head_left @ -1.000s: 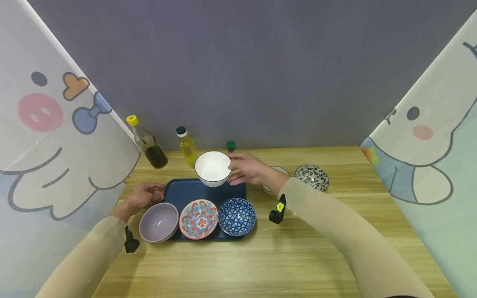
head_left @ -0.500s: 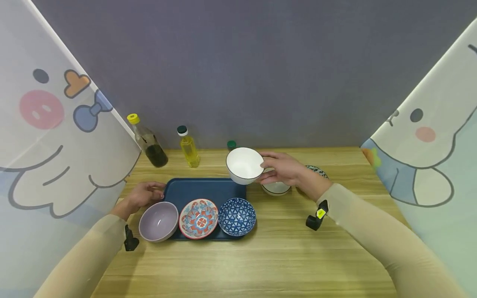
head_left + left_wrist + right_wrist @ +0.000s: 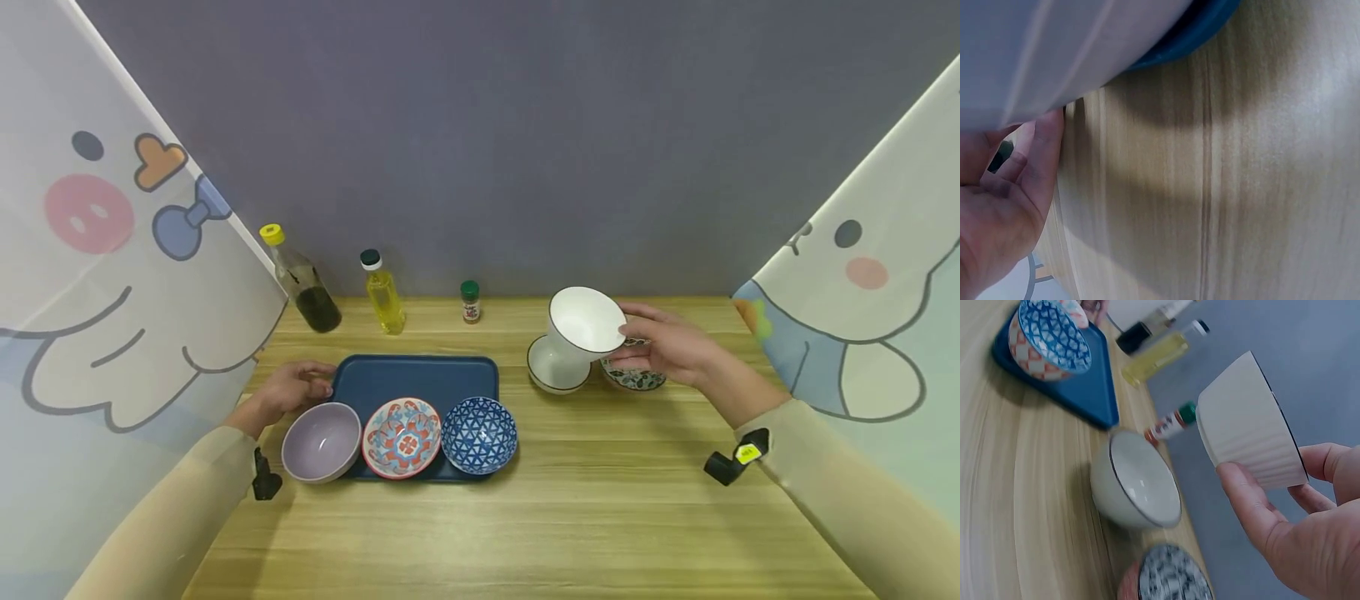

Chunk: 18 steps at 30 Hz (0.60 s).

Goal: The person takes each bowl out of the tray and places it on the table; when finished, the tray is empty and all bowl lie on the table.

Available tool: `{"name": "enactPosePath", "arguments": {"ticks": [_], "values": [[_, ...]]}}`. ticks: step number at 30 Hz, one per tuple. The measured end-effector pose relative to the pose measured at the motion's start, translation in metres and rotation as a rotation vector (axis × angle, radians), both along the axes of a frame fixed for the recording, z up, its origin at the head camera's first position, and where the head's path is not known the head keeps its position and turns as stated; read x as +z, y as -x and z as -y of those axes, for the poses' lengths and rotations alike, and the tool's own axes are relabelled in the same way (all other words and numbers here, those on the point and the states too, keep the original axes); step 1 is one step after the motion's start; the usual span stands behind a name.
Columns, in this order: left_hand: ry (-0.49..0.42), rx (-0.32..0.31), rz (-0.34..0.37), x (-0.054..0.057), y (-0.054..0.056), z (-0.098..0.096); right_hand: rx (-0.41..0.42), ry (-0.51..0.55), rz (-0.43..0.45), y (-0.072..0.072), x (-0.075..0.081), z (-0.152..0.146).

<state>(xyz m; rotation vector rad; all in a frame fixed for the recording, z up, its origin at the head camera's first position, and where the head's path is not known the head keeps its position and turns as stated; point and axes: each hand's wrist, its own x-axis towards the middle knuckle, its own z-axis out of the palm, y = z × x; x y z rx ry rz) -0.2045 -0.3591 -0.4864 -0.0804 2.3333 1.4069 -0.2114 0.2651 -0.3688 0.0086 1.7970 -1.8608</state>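
Observation:
My right hand (image 3: 663, 346) pinches the side of a white bowl with a dark rim (image 3: 587, 320), held tilted in the air. In the right wrist view its ribbed outside (image 3: 1250, 428) shows, with the thumb on the outer wall near the base. Under it in the head view a second white bowl (image 3: 553, 368) stands on the table. A leaf-patterned bowl (image 3: 636, 375) sits partly hidden behind my right hand. My left hand (image 3: 288, 393) lies at the left edge of the blue tray (image 3: 416, 375), fingers loosely bent, next to the purple bowl (image 3: 321, 443). Tray contact is unclear.
A red-patterned bowl (image 3: 401, 437) and a blue triangle-patterned bowl (image 3: 478, 435) sit along the tray's front. Behind stand a dark sauce bottle (image 3: 311, 296), an oil bottle (image 3: 385, 300) and a green-capped spice jar (image 3: 470, 302), before a grey back wall (image 3: 480, 150).
My right hand has carried the white bowl rightward from above the tray to over the second white bowl. The spice jar is now uncovered. My left hand has stayed in place.

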Motion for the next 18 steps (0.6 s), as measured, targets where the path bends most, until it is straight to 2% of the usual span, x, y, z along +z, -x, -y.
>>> {"name": "enactPosePath", "arguments": {"ticks": [9, 18], "values": [[-0.015, -0.003, 0.007, 0.005, -0.002, -0.002, -0.080, 0.035, -0.018, -0.014, -0.002, -0.063], [0.001, 0.010, 0.004, 0.007, -0.003, -0.005, -0.144, 0.167, -0.016, -0.027, -0.020, -0.120]]}}
